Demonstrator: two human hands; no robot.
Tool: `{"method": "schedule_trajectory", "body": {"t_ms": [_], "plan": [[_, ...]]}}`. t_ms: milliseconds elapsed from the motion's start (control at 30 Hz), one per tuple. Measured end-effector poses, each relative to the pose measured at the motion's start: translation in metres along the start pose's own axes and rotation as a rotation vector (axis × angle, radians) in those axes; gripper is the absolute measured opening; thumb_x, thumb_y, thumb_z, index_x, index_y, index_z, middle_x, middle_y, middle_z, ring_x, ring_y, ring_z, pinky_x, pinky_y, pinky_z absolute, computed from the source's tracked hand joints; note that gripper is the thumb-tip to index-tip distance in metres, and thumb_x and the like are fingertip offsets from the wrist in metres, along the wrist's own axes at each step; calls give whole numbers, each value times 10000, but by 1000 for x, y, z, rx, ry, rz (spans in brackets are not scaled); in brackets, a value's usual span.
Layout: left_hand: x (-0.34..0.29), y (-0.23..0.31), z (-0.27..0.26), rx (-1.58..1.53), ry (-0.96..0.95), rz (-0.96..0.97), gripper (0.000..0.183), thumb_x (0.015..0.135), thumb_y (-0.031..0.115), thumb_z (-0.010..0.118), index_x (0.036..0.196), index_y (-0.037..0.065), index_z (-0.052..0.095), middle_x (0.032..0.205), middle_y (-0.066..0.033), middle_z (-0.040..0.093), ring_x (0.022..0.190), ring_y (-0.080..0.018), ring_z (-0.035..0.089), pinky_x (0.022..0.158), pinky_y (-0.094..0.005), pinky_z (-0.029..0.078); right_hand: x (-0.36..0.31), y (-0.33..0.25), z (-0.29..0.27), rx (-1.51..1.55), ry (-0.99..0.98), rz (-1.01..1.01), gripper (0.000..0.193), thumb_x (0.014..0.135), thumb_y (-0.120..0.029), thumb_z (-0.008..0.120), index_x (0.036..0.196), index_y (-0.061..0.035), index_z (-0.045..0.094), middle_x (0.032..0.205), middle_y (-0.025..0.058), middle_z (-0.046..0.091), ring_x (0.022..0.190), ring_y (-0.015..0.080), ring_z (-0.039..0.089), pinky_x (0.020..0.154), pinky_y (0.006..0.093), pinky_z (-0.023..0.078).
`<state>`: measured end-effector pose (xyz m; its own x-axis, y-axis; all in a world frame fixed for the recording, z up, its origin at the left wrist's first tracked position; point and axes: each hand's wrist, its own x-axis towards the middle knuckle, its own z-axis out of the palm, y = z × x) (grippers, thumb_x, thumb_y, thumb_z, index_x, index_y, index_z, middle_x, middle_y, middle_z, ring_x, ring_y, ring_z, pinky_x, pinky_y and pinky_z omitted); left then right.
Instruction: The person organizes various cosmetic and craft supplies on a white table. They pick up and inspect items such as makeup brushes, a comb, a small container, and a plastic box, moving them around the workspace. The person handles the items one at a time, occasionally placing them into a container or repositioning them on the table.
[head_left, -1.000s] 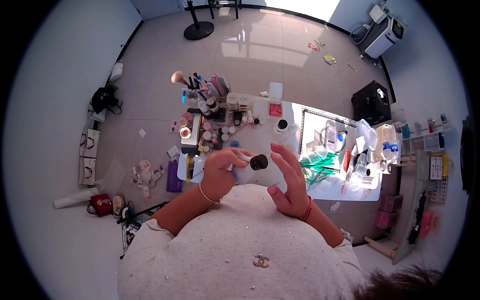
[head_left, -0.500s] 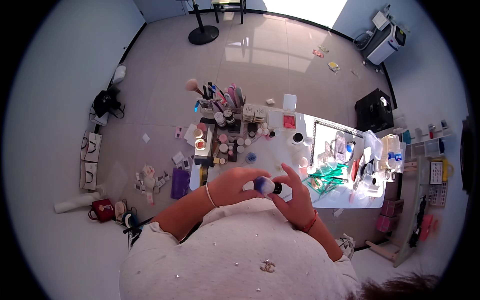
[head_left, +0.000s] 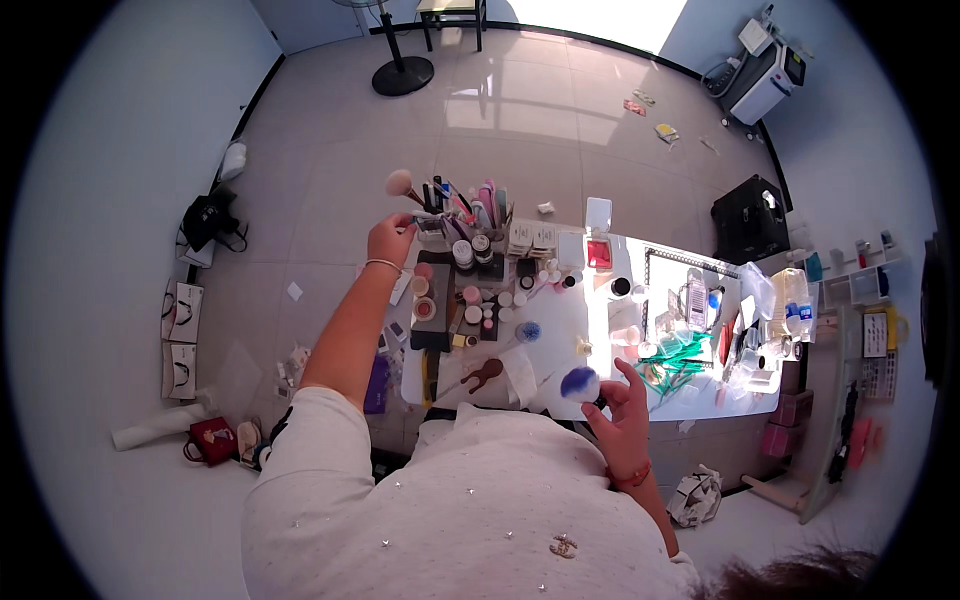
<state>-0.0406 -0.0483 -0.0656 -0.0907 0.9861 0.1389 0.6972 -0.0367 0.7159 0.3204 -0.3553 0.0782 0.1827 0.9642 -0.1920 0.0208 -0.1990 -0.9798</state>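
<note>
My right hand [head_left: 622,425], at the near edge of the table, is closed on a fluffy brush [head_left: 580,384]. Its round bristle head is blue and white, and the short black handle lies mostly inside my fingers. Out at the far left of the table, my left hand [head_left: 390,240] reaches to the side of a holder [head_left: 432,232] packed with brushes, pens and files. Its fingertips are pinched together by the holder's left edge, but what they grip is too small to make out. A large pink-tipped makeup brush [head_left: 399,184] stands up just beyond that hand.
Small jars [head_left: 473,314] crowd the table's left half. A blue-speckled round pot [head_left: 528,331] and a brown forked object [head_left: 485,375] lie nearer me. Green sticks [head_left: 680,362] and clear containers fill the right side. A red palette [head_left: 599,254] lies at the back.
My hands have parted. The left has gone from the brush to the holder at far left. The right has moved slightly right and nearer, keeping the brush, whose bristles now show more fully.
</note>
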Motion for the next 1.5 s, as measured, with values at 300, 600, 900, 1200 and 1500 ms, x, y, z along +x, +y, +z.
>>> {"method": "schedule_trajectory", "body": {"t_ms": [300,600,900,1200,1500], "plan": [[13,-4,16,140,72,53,179,764,183,753,817,47,650,793,-123,692,715,-295,672,664,-383,526,-2,5,3,35,27,4,669,785,69,699,1371,-27,391,1017,68,599,948,132,570,898,282,461],[14,-11,29,105,139,-101,223,715,227,787,794,55,670,756,-125,692,731,-309,673,675,-397,523,2,6,2,16,24,20,633,789,53,702,1347,-34,417,1020,57,591,926,119,555,873,270,458],[18,-19,39,-12,157,-109,191,734,203,755,821,49,683,793,-112,706,749,-288,681,702,-378,525,3,5,0,10,5,37,570,806,54,686,1318,-24,447,1033,74,614,951,135,581,887,274,455],[2,-33,27,-241,-20,-157,205,778,178,739,915,27,713,814,-114,714,726,-207,681,686,-321,522,6,1,-1,40,-5,50,531,801,50,691,1281,-17,473,1018,60,608,941,121,580,877,264,464],[-18,-14,-13,-330,13,-51,146,795,100,745,916,24,715,798,-86,716,727,-133,667,689,-266,519,10,5,0,35,-45,56,512,794,27,711,1257,-30,500,991,26,584,907,94,533,849,247,440]]}}
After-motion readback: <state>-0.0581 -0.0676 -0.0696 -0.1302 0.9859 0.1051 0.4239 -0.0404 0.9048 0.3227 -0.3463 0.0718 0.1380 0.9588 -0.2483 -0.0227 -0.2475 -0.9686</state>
